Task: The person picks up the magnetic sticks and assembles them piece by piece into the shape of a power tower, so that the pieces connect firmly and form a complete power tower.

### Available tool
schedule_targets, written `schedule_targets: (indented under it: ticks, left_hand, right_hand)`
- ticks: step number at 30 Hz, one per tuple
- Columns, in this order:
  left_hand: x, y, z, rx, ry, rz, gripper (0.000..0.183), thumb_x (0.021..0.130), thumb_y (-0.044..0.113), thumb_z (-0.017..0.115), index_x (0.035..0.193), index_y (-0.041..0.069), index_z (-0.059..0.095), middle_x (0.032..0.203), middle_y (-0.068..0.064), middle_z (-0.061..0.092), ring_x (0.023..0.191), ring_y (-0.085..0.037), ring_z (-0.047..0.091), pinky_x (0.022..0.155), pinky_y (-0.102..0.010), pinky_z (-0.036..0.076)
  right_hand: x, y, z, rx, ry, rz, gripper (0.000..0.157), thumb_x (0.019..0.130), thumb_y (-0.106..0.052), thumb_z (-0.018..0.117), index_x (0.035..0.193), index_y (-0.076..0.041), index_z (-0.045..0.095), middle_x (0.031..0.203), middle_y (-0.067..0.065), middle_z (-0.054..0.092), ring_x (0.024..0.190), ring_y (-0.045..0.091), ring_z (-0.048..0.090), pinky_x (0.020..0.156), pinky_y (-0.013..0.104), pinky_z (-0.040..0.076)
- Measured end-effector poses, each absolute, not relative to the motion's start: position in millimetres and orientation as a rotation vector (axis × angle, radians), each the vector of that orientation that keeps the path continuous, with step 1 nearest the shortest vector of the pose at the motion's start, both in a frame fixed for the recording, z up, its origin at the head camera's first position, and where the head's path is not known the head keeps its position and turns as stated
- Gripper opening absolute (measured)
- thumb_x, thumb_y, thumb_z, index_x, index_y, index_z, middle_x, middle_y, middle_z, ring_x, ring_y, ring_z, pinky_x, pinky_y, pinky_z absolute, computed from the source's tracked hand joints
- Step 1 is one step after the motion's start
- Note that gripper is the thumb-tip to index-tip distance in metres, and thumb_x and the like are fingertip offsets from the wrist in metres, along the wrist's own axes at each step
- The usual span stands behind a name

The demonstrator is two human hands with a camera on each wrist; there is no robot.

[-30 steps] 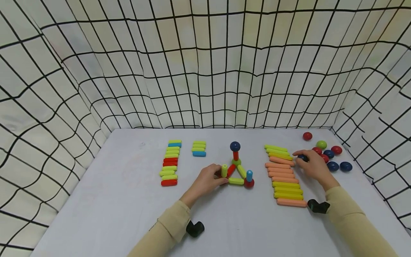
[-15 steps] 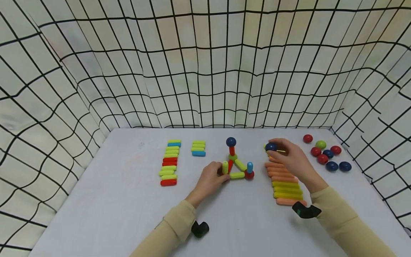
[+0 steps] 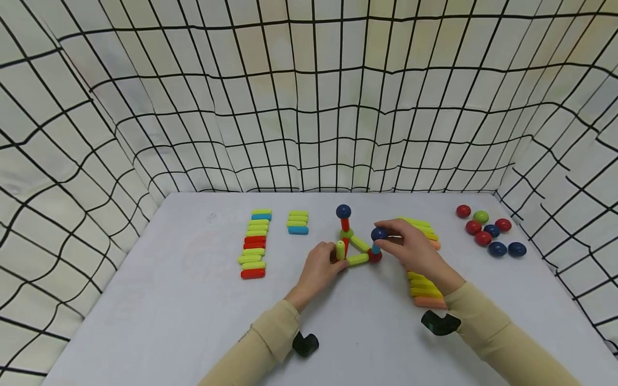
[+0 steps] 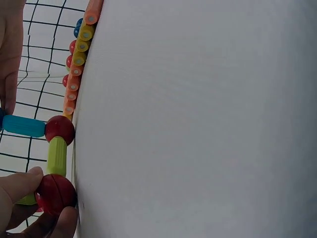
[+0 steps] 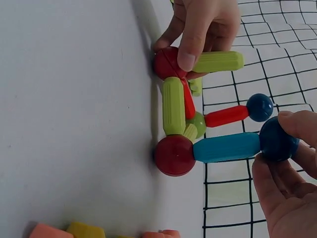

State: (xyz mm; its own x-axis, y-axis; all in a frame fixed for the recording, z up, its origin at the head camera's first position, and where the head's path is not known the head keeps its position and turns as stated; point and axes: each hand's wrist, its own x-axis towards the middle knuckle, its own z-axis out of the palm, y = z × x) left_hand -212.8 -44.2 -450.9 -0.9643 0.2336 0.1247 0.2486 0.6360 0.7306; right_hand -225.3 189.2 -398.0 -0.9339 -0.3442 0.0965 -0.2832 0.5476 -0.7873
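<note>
The left hand pinches a red ball at the near left corner of a triangle frame sitting on the white counter. A lime stick stands up from that ball, its top bare. The right hand grips a blue ball between thumb and fingers, touching the top of the blue stick, which rises from a second red ball at the right corner. At the far corner, a green ball carries an upright red stick capped by another blue ball.

Left of the frame lie 2 rows of short sticks, a long row and a short row. On the right, a row of longer sticks is partly hidden by the right arm; beyond it are 8 loose balls: 4 red, 3 blue and 1 green.
</note>
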Motion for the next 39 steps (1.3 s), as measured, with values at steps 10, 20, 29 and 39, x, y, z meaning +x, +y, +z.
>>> schedule_targets:
  ticks: [10,20,29,39]
  left_hand:
    - [-215.6,-48.3,-448.5,-0.554,-2.898,-1.343,0.027,0.087,0.009,0.073,0.110,-0.002,0.065,0.099,-0.008,0.062,0.090,-0.019,0.059,0.081,-0.029,0.052]
    - [-222.6,-57.4,-444.0,-0.635,-3.018,-1.391,0.029,0.089,-0.003,0.059,0.118,0.001,0.063,0.111,-0.009,0.066,0.103,-0.023,0.061,0.092,-0.037,0.051]
    - [-222.6,-57.5,-443.5,-0.636,-3.029,-1.400,0.026,0.091,-0.001,0.058,0.115,0.003,0.064,0.110,-0.008,0.066,0.103,-0.023,0.061,0.091,-0.037,0.052]
    - [-241.5,-59.2,-441.7,-0.360,-2.941,-1.500,0.028,0.095,0.006,0.055,0.122,0.003,0.060,0.117,-0.011,0.062,0.107,-0.025,0.059,0.095,-0.038,0.050]
  right_hand:
    - [-228.9,191.6,-396.7,-0.468,2.682,-1.367,0.047,0.095,-0.018,0.065,0.139,-0.007,0.051,0.132,0.015,0.052,0.120,0.034,0.056,0.098,0.046,0.048]
    - [-227.9,192.6,-397.7,-0.400,2.685,-1.368,0.049,0.097,-0.023,0.063,0.141,-0.010,0.048,0.136,0.016,0.050,0.122,0.036,0.054,0.099,0.049,0.047]
    - [-228.9,195.0,-399.6,-0.366,2.668,-1.392,0.052,0.097,-0.028,0.062,0.143,-0.010,0.046,0.138,0.017,0.048,0.123,0.037,0.052,0.099,0.050,0.046]
    - [-231.4,193.5,-401.7,-0.357,2.646,-1.408,0.053,0.095,-0.028,0.064,0.142,-0.012,0.046,0.138,0.016,0.048,0.124,0.037,0.051,0.099,0.051,0.046]
